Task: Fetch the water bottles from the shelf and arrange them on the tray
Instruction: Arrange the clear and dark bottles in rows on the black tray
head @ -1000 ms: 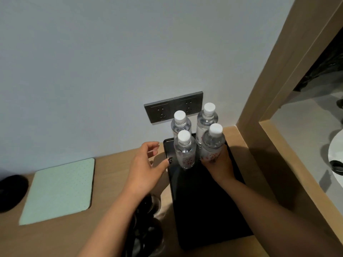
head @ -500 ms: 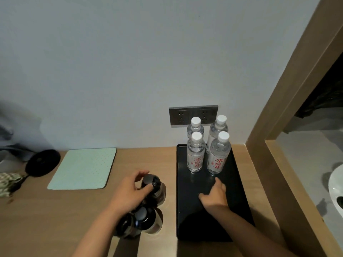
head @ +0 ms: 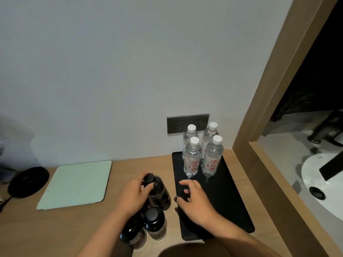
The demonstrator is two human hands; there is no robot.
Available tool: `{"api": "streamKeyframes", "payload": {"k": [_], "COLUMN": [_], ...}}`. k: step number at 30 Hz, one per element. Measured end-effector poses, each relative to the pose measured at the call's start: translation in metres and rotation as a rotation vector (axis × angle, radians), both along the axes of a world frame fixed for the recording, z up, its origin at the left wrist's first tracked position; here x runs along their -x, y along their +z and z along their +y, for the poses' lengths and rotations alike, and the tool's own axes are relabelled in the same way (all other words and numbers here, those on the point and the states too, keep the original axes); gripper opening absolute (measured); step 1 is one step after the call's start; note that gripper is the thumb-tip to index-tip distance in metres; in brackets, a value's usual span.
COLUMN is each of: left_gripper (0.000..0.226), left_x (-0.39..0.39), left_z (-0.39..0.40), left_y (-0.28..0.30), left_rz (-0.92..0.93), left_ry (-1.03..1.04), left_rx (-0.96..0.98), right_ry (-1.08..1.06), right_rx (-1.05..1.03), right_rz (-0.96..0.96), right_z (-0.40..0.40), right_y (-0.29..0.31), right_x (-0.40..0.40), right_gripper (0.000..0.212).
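Observation:
Several clear water bottles with white caps and red lettering [head: 193,160] stand upright in a tight cluster at the far end of the black tray [head: 235,199]. My left hand [head: 130,193] is closed around the top of a dark bottle [head: 159,191] that stands on the wooden counter just left of the tray. Over the tray's near middle, my right hand [head: 194,199] hovers with its fingers spread and holds nothing. Two more dark bottles [head: 154,223] stand below my left hand, partly hidden by my forearm.
A pale green mat [head: 76,182] lies on the counter to the left, with a round black object [head: 27,180] beyond it. A grey socket plate [head: 187,123] is on the wall behind the bottles. A wooden frame [head: 259,112] borders the right, with a white basin [head: 323,184] past it.
My right hand let go of the front right water bottle and drew back over the tray. My left hand dropped to the dark bottle and closed on it. The view pulled back.

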State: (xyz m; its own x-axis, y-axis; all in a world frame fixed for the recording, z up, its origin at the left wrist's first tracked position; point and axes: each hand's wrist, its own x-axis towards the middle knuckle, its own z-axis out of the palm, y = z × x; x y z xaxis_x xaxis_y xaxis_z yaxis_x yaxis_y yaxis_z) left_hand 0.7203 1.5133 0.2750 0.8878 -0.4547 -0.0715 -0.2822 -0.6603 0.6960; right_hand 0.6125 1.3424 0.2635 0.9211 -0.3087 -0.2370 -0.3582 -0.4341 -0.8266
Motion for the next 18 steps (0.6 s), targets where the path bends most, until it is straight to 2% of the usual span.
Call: {"api": "streamKeyframes", "payload": {"k": [8, 10, 14, 16, 18], "left_gripper": [0.025, 0.027, 0.020, 0.028, 0.046], "left_x": [-0.019, -0.021, -0.018, -0.018, -0.017], "left_z": [0.028, 0.037, 0.054, 0.062, 0.069], "left_y": [0.073, 0.086, 0.109, 0.115, 0.114], "left_rz": [-0.117, -0.072, 0.036, 0.086, 0.153], "left_ry": [-0.050, -0.026, -0.041, -0.078, -0.125], "left_rx": [0.391, 0.547, 0.748, 0.793, 0.812], "right_ry": [-0.043, -0.039, -0.113, -0.189, -0.237], "right_rx": [0.132, 0.180, 0.117, 0.069, 0.018], "right_rz": [-0.273, -0.308, -0.459, -0.524, -0.549], "right_z": [0.044, 0.050, 0.072, 0.086, 0.100], "right_y": [0.038, 0.049, 0.066, 0.073, 0.079], "right_x": [-0.009, -0.010, -0.004, 0.000, 0.001], "right_gripper": [0.071, 0.075, 0.065, 0.065, 0.063]}}
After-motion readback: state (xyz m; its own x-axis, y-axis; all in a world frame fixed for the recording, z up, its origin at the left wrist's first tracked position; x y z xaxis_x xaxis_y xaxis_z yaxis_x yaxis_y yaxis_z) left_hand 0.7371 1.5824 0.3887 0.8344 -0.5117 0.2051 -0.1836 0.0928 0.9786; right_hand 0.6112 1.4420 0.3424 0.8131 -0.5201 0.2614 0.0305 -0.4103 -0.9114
